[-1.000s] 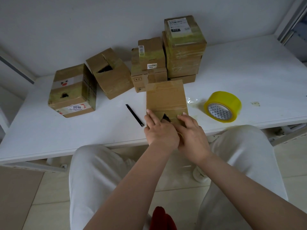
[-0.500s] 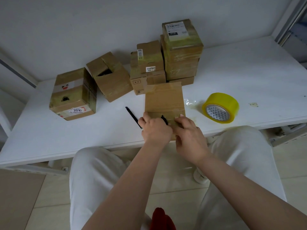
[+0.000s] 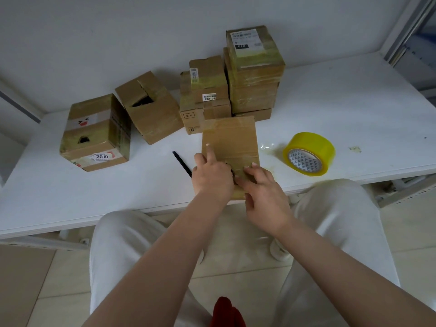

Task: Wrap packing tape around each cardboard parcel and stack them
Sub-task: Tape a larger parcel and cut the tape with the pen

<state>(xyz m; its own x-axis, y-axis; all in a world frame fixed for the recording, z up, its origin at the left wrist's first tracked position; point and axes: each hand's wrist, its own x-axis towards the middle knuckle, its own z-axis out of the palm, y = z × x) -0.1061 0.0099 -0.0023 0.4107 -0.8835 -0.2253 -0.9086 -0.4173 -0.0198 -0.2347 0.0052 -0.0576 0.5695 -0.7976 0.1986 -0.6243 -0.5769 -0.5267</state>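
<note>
The white table (image 3: 330,102) fills the middle band of the frame. Across its upper centre a cluster of taped cardboard parcels is seen: the tall stack (image 3: 254,74) topped by a shipping label, and a lower pair of boxes (image 3: 205,95) just to its left. Further left an untaped box with an open flap (image 3: 151,107) lies tilted, and at the far left a box marked 2010 (image 3: 96,135) is set apart.

At frame centre the flat parcel in hand (image 3: 230,142) lies on the table, its near end at the table edge. The yellow tape roll (image 3: 309,153) is left to its right, untouched (a scrap of clear film lies between them). A black pen-like tool (image 3: 181,164) lies just left of the parcel.

Compared with half a second ago, the left hand (image 3: 212,178) is changed: its index finger is now stretched straight up the parcel's top face, where before it was curled near the edge. The remaining fingers are held loosely on the cardboard; nothing is gripped. The right hand (image 3: 262,185) is kept at the near end, fingers bent down onto the tape strip there; whether a loose tape end is pinched cannot be told.

It is judged that the strip is being smoothed down, so stacking is likely next.
</note>
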